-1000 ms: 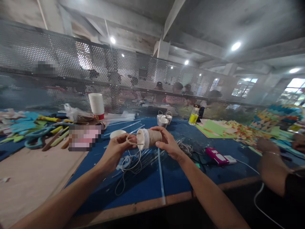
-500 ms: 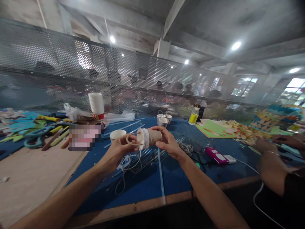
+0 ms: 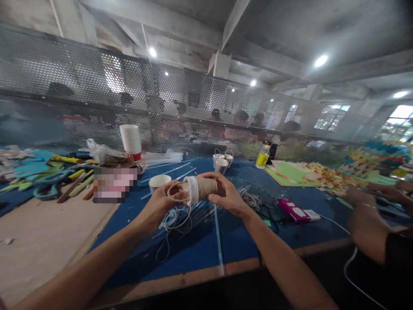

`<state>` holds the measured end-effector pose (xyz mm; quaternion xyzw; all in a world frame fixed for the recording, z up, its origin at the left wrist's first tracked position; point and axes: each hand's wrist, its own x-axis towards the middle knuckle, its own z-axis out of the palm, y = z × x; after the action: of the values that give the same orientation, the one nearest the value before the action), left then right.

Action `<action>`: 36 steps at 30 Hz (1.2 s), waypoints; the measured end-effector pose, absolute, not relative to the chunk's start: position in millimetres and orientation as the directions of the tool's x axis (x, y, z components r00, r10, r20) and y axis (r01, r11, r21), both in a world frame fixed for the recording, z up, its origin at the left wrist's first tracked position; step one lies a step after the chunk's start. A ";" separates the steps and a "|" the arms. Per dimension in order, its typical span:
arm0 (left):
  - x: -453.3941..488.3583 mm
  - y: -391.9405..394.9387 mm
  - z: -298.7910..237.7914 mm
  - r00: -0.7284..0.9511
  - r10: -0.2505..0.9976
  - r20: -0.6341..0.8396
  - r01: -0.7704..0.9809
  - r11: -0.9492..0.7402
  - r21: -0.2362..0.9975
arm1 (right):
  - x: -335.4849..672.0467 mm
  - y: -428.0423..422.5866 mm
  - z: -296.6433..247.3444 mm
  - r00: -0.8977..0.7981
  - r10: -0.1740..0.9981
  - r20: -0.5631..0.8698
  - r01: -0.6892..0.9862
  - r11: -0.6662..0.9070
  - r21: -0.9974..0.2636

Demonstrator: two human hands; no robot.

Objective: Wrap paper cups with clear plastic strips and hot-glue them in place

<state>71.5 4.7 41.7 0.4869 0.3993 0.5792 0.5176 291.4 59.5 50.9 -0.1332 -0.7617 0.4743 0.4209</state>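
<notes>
One wrapped cup (image 3: 200,188): tipped on its side, coarse brown twine wound round the right part, a fluffy white band round the left, and a twine loop (image 3: 171,199) arching out of the cream-coloured end.
Its place: up in the air over the blue tabletop (image 3: 135,262), between both hands.
Labels: yellow on the bottle (image 3: 263,155), red on the stacked paper cups (image 3: 130,137), white patches on the purple box (image 3: 293,211); too small to read from here.
Left hand (image 3: 158,204): forearm slanting inward, fingertips pinched at the loop.
Right hand (image 3: 230,196): curved round the brown end, gripping it, thumb nearest me.
</notes>
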 end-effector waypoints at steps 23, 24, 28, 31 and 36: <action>70.2 5.8 41.4 -0.109 0.963 0.247 -0.017 -0.251 0.968 | 289.1 62.9 46.7 -0.638 0.657 0.401 -0.209 0.354 -0.912; 70.4 5.1 42.2 -0.112 0.964 0.243 -0.015 -0.246 0.969 | 288.9 62.7 46.4 -0.644 0.652 0.400 -0.211 0.351 -0.912; 71.5 2.7 45.8 -0.123 0.969 0.215 -0.019 -0.219 0.976 | 288.7 63.2 45.7 -0.646 0.653 0.395 -0.196 0.358 -0.913; 72.2 3.1 46.4 -0.120 0.972 0.204 -0.036 -0.210 0.977 | 288.9 64.0 45.6 -0.641 0.659 0.394 -0.192 0.359 -0.913; 72.0 4.9 44.7 -0.117 0.971 0.210 -0.009 -0.213 0.977 | 289.5 64.4 45.8 -0.634 0.673 0.381 -0.178 0.353 -0.919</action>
<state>72.0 4.9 44.7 0.5154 0.4666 0.5837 0.4195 289.5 64.4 45.8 -0.1713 -0.7231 0.5423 0.3921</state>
